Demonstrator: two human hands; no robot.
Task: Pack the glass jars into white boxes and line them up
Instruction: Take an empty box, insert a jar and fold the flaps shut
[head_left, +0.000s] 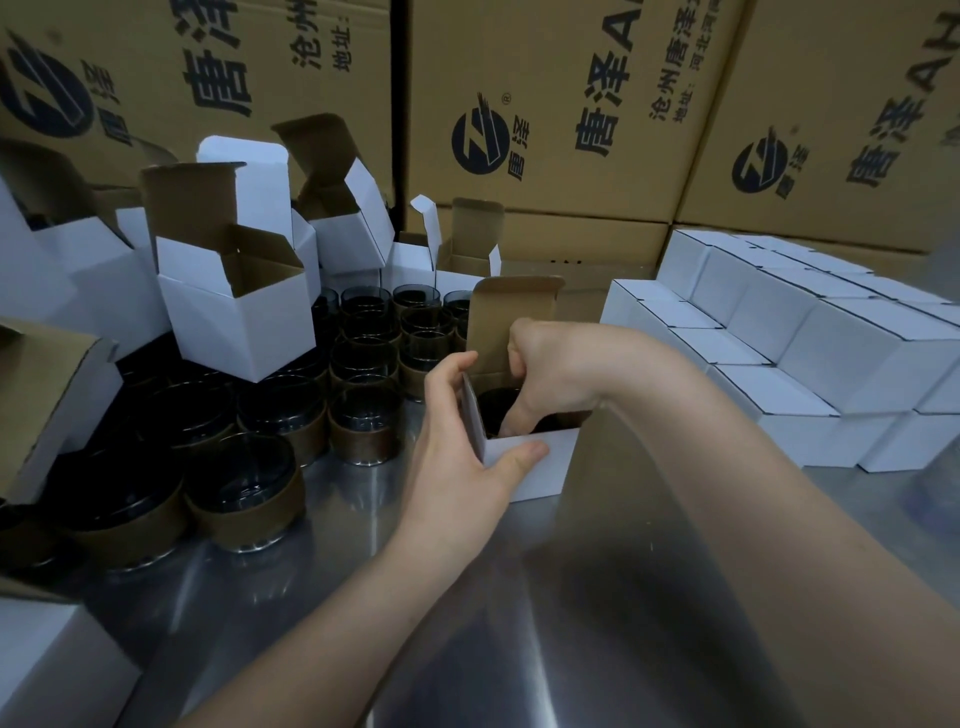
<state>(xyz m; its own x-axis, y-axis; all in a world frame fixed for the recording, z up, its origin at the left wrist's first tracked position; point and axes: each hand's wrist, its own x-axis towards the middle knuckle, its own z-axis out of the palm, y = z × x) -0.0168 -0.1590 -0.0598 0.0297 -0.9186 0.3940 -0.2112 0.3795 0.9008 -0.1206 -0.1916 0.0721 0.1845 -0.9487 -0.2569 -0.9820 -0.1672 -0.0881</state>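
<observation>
An open white box (540, 467) stands on the steel table in the middle, its brown lid flap up. My left hand (462, 447) grips the box's left wall, thumb on the front and fingers over the side flap. My right hand (540, 374) reaches down into the box with curled fingers on a dark glass jar (496, 410) that sits inside; how tightly it holds the jar is partly hidden. Several dark glass jars with brown paper bands (363, 431) stand in rows to the left.
Empty open white boxes (234, 312) pile up over the jars at left and back. Closed white boxes (779, 332) are lined up in stacked rows at right. Large brown cartons (545, 104) wall off the back. Bare steel table (363, 597) lies in front.
</observation>
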